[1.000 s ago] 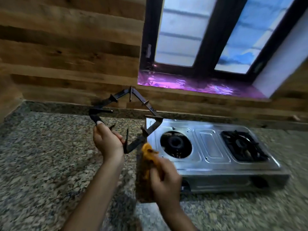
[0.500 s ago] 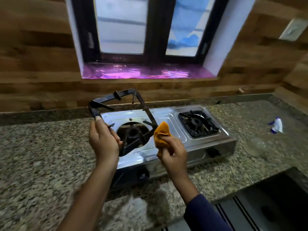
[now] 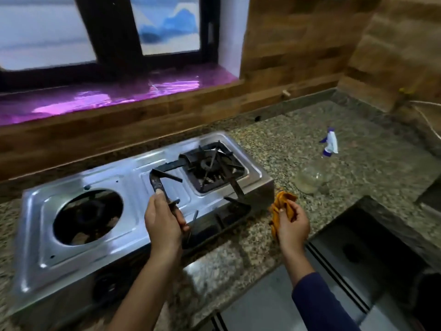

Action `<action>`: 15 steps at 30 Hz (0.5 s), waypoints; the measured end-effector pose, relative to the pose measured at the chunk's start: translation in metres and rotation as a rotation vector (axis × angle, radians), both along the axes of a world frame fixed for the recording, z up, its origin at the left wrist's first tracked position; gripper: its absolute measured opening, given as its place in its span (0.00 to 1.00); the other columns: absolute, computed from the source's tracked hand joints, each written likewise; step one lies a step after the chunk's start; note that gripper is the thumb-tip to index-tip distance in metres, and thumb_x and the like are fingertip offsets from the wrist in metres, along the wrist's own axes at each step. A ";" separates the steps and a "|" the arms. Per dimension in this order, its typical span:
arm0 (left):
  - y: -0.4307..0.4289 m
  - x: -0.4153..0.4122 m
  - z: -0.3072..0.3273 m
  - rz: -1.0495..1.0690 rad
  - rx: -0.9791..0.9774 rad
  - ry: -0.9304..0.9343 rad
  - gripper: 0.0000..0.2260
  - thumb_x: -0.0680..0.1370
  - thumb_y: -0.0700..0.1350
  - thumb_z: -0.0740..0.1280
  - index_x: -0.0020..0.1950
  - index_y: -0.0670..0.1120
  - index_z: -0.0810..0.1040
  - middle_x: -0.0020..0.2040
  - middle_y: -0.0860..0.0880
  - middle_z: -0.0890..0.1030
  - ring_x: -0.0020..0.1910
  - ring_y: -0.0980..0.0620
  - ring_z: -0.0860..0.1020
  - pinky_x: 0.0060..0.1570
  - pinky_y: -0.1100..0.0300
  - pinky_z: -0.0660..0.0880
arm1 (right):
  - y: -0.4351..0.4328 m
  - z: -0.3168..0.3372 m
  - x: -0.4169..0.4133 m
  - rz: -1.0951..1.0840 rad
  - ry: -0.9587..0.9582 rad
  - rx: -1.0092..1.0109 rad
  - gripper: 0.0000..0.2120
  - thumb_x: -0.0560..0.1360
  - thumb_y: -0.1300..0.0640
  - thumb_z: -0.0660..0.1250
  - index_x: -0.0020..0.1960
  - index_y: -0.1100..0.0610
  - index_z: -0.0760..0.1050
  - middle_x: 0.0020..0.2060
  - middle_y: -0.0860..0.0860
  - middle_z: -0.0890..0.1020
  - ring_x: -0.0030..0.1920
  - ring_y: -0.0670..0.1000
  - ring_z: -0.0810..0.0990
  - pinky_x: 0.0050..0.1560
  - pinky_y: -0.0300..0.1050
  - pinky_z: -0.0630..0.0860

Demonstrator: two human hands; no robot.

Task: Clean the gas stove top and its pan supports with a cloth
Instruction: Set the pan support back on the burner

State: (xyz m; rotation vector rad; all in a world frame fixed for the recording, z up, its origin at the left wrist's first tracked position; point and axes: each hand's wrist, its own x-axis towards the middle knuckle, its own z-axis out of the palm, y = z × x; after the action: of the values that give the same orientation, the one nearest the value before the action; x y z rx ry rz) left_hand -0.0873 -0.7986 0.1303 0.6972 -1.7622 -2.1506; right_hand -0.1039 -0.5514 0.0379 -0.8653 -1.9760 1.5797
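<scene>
A steel two-burner gas stove (image 3: 133,177) stands on the granite counter. Its left burner opening (image 3: 88,217) is bare, without a support. My left hand (image 3: 164,223) grips a black square pan support (image 3: 229,187) by its near left edge and holds it above the stove's right half, over the second pan support (image 3: 210,168) that sits on the right burner. My right hand (image 3: 292,226) holds a bunched orange cloth (image 3: 282,205) just off the stove's right front corner, apart from the lifted support.
A clear spray bottle with a white and purple head (image 3: 312,177) stands on the granite counter (image 3: 274,139) to the right of the stove. A dark sink (image 3: 358,254) lies at the lower right. A wooden wall and a window sill (image 3: 95,99) run behind.
My left hand has carried the lifted pan support from the left burner towards the right burner and lowered it. My right hand with the cloth has moved off the support, to the stove's right corner.
</scene>
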 end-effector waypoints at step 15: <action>0.052 -0.022 -0.013 -0.091 -0.027 -0.079 0.17 0.83 0.55 0.53 0.42 0.45 0.68 0.24 0.48 0.68 0.21 0.52 0.65 0.20 0.62 0.66 | -0.010 0.027 -0.002 0.558 -0.073 -0.389 0.10 0.81 0.48 0.61 0.56 0.50 0.77 0.51 0.52 0.84 0.51 0.53 0.83 0.53 0.50 0.78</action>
State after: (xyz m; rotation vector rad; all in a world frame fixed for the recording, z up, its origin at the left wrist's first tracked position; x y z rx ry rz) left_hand -0.1091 -0.7464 0.1171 0.7174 -1.8947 -2.1811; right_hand -0.1056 -0.5615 0.0654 -0.5255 -2.1131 2.3321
